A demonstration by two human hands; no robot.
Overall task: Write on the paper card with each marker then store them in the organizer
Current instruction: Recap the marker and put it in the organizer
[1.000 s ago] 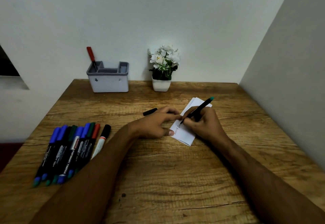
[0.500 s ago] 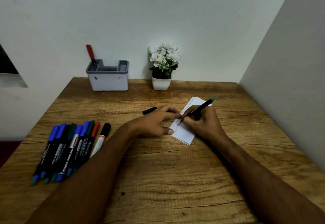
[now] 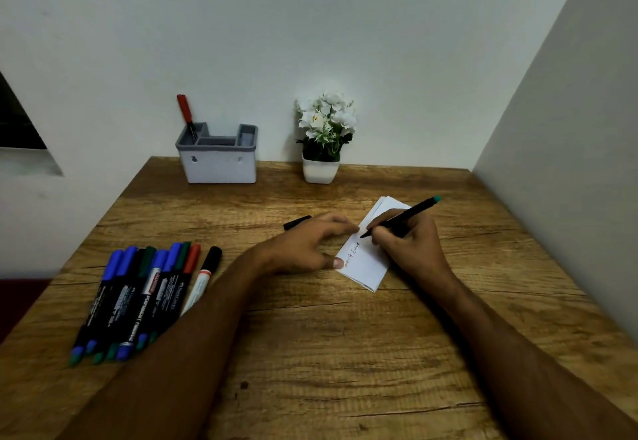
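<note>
The right hand holds a slim black marker with a teal end cap in a writing grip: thumb and forefinger pinch the barrel low, close to the tip, for control of the stroke. The barrel leans up and away over the knuckles, so the teal end points to the far right. The tip sits just beyond the fingertips, on or barely above the small white folded paper card; contact cannot be confirmed from this view.

The left hand steadies the card. Its fingers are extended and slightly spread, the forefinger tip at the card's left edge beside the marker tip and the thumb pressing the near left corner. This keeps the light card from sliding under the pen. A line of handwriting runs between thumb and forefinger.

A black marker cap lies on the wooden table just beyond the left fingers, within reach for recapping.

A row of capped markers in blue, green, red and black lies well to the left of the left forearm, apparently awaiting use.

The grey plastic desk organizer stands against the wall, far beyond both hands. One red-capped marker leans in its left compartment, already stored. A white potted flower plant stands beside it.
</note>
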